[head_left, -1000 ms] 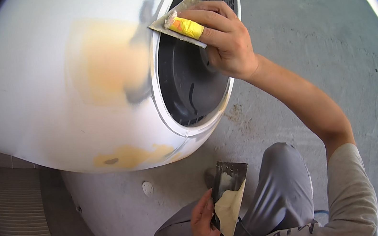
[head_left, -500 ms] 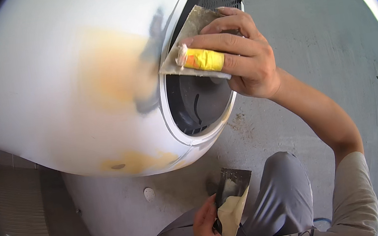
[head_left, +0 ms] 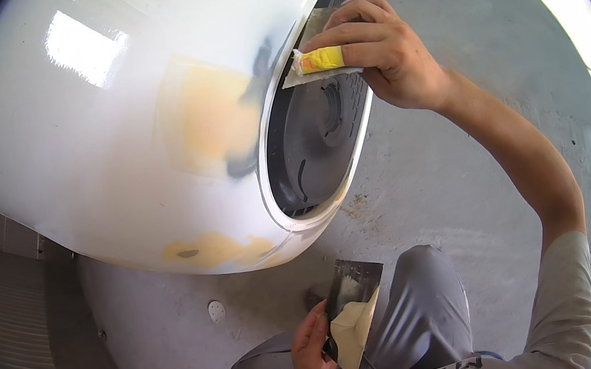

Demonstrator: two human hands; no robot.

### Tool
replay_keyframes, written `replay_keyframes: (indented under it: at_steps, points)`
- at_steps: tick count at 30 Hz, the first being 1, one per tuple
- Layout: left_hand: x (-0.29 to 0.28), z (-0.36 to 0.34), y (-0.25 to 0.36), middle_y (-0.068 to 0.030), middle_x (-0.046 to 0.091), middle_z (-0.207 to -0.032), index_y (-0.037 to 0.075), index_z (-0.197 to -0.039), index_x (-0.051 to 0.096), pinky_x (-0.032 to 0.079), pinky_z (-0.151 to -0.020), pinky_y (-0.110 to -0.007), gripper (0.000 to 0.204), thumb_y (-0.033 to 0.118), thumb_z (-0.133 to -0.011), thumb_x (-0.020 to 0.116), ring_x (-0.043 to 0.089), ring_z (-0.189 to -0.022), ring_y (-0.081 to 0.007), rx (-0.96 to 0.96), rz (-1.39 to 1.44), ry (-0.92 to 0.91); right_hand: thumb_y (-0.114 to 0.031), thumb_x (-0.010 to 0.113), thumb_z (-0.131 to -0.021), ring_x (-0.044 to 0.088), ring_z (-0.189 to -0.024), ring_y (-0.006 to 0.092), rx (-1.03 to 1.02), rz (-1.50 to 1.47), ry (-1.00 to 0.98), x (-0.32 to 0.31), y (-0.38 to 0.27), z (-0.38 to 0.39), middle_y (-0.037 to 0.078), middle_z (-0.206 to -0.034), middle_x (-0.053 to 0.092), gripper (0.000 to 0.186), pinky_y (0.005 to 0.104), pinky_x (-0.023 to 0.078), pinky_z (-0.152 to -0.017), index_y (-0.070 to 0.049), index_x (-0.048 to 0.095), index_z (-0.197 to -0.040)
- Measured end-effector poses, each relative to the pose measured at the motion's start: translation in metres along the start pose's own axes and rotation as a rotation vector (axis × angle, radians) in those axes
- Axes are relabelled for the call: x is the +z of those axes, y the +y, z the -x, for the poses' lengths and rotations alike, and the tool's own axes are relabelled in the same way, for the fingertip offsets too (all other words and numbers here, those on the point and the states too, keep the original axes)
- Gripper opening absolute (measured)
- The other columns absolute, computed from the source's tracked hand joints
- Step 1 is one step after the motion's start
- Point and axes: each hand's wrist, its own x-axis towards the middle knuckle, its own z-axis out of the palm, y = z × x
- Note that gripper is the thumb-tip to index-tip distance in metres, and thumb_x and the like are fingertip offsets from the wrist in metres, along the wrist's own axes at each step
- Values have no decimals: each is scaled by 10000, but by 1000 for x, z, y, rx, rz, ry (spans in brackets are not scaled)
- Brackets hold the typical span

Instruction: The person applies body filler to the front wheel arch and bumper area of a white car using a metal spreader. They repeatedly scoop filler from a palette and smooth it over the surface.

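My right hand is closed on a flat, greyish putty spreader, with fingers pressed on its face. Yellow wrapping with a frayed white end covers one finger. The spreader is over the dark opening, beside the rim of a white car body panel; whether it touches the rim I cannot tell. On the panel are a pale yellow sanded patch and dark grey smudges. Low in view, my left hand grips a dark flat putty board bearing cream filler.
A black slotted insert lies inside the panel's opening. Another yellow filler patch with a grey spot runs along the lower edge. My bent knee is beside the board, above a grey floor. A ribbed surface is at lower left.
My right hand and the spreader have moved up and right, off the panel's edge beside the sanded patch. The view has shifted slightly. My left hand still holds the board.
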Motion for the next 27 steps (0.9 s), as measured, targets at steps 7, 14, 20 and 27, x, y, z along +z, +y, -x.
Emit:
replay_keyframes:
  at_steps: [7, 14, 20, 27]
  points:
    - [25, -19, 11, -10, 636, -1028, -56, -1483, 500, 475, -718, -199, 424, 191, -1142, 448, 580, -853, -42, 213, -517, -21, 72, 684, -931, 680, -1030, 192, 784, -582, -186, -63, -99, 89, 103, -1074, 706, 416, 366, 514, -996, 12, 602, -1334]
    - [83, -44, 8, 72, 460, -783, -1, -1429, 581, 303, -470, -187, 403, 244, -1150, 423, 363, -564, 11, 231, -601, -189, -57, 676, -1010, 586, -873, 59, 1423, -774, -344, -62, -166, 139, 18, -939, 656, 300, 257, 507, -767, 77, 632, -1275]
    - [102, -70, -6, 52, 500, -793, -17, -1341, 631, 360, -493, -218, 406, 293, -1158, 443, 400, -585, -20, 118, -728, -163, 6, 656, -997, 608, -961, 55, 1546, -1009, -315, -82, -215, 169, 7, -1058, 678, 436, 248, 517, -859, 49, 590, -1425]
    - [101, -78, -25, 0, 551, -861, 24, -1383, 513, 495, -631, -256, 320, 232, -1163, 410, 504, -697, -50, 133, -732, -73, 32, 665, -995, 699, -937, 199, 1164, -958, 167, -125, -240, 148, 173, -1123, 707, 250, 387, 610, -890, 38, 578, -1230]
